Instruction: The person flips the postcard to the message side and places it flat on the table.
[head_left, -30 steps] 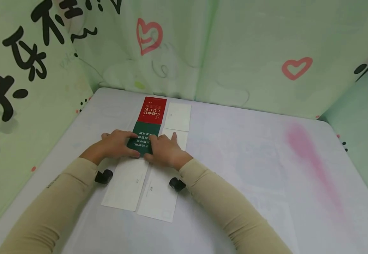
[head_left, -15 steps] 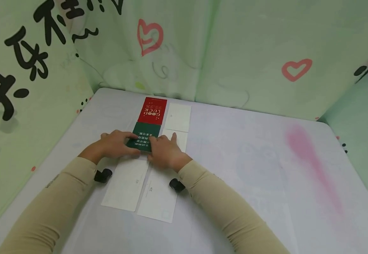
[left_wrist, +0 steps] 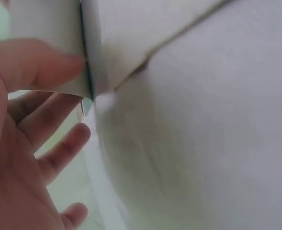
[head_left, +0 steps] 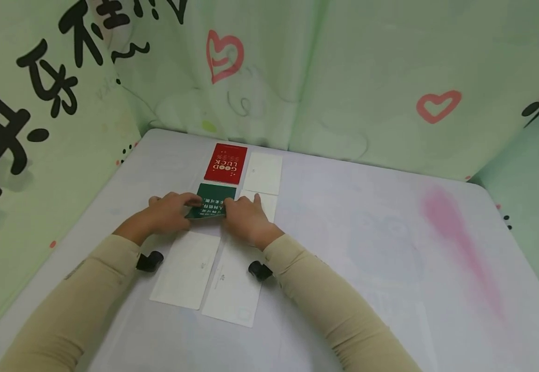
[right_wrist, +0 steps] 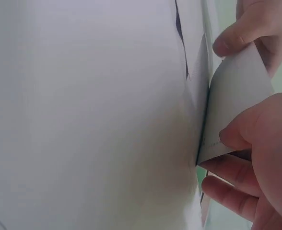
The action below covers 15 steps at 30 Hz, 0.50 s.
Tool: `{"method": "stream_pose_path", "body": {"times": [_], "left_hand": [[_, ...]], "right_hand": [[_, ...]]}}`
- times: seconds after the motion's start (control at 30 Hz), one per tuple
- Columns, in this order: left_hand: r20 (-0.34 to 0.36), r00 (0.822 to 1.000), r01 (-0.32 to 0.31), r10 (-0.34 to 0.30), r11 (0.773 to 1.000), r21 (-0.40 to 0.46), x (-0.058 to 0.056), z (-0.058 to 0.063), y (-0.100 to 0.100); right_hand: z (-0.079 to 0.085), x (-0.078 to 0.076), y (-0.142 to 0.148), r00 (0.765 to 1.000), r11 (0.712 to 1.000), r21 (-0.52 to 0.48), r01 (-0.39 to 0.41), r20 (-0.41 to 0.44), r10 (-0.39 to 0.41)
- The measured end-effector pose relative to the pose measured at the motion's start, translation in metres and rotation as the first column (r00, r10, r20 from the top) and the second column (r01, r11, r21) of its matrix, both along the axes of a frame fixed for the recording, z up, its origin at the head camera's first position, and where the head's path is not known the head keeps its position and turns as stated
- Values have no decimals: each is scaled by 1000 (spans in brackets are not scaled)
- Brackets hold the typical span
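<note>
A dark green postcard [head_left: 216,195] with white printed characters is held by both hands, its near edge lifted off the table. My left hand [head_left: 169,213] pinches its left side between thumb and fingers. The right hand [head_left: 246,219] pinches its right side. The card's pale underside [right_wrist: 239,91] faces the right wrist camera, bowed slightly between the two thumbs. In the left wrist view, the left thumb [left_wrist: 40,64] presses on that underside while the other fingers spread behind. Just beyond the green card lies a red "GOOD LUCK" postcard [head_left: 225,163], flat on the table.
White card backs lie in a column to the right, one at the far end [head_left: 263,172] and one at the near end [head_left: 232,289]. Another white card [head_left: 185,271] lies nearer me on the left. All rest on a white-covered table [head_left: 343,232] with a pink smear, against a green curtain [head_left: 362,72].
The green postcard's near edge has been lifted, and the card has shifted toward me, so a gap now separates it from the red one. Both hands' fingers have closed onto its sides.
</note>
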<state>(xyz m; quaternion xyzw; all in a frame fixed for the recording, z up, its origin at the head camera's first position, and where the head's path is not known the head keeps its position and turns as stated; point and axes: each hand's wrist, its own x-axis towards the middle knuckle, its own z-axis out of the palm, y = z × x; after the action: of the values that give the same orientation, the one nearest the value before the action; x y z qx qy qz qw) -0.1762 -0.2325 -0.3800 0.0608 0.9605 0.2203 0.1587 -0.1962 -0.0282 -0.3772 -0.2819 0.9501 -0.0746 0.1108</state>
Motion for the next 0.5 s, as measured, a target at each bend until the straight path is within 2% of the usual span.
{"method": "stream_pose_path", "body": {"times": [0.17, 0.27, 0.4, 0.5], "left_hand": [[-40, 998, -36, 41, 994, 105, 4, 0, -6], [-73, 995, -58, 70, 987, 153, 8, 1, -7], [-138, 983, -88, 120, 973, 214, 10, 2, -6], [-194, 969, -103, 154, 963, 250, 12, 3, -5]], "right_hand": [[0, 2, 3, 1000, 997, -72, 3, 3, -2], [-1, 3, 6, 1000, 986, -164, 21, 26, -17], [1, 5, 10, 998, 945, -323, 60, 49, -46], [4, 5, 13, 998, 910, -410, 61, 13, -61]]}}
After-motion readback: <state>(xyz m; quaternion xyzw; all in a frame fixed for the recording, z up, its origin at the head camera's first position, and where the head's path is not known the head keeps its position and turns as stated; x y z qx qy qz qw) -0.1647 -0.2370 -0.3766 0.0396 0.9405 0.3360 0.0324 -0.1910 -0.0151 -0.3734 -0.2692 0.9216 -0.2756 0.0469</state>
